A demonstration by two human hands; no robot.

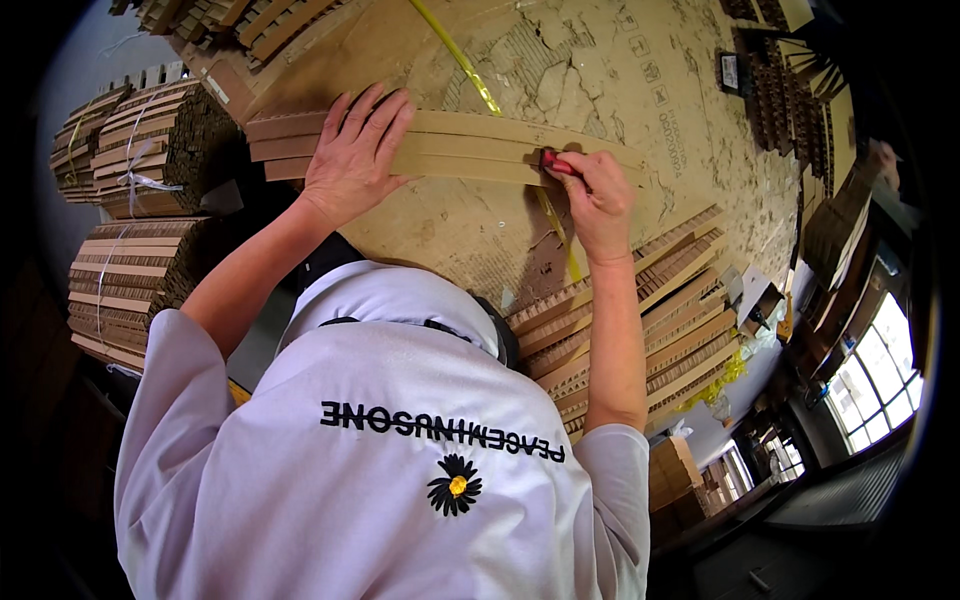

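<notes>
Several long brown cardboard strips (455, 145) lie side by side across the cardboard-covered table in front of me. My left hand (355, 150) rests flat on their left part, fingers stretched out and slightly spread. Toward the right end, my right hand (597, 195) is closed round a small red tool (558, 163) with a dark end. That end meets the strips or sits just over them; its exact kind is hidden by my fingers. A yellow strap (462, 62) passes beneath the strips and shows again on the near side.
Tied bundles of cardboard strips (135, 275) are stacked at the left. Loose strips (650, 330) lie in a pile by my right forearm, and more strips (285, 22) sit at the far left. The tabletop cardboard (600, 75) is torn and scuffed. Windows (878, 365) stand at the far right.
</notes>
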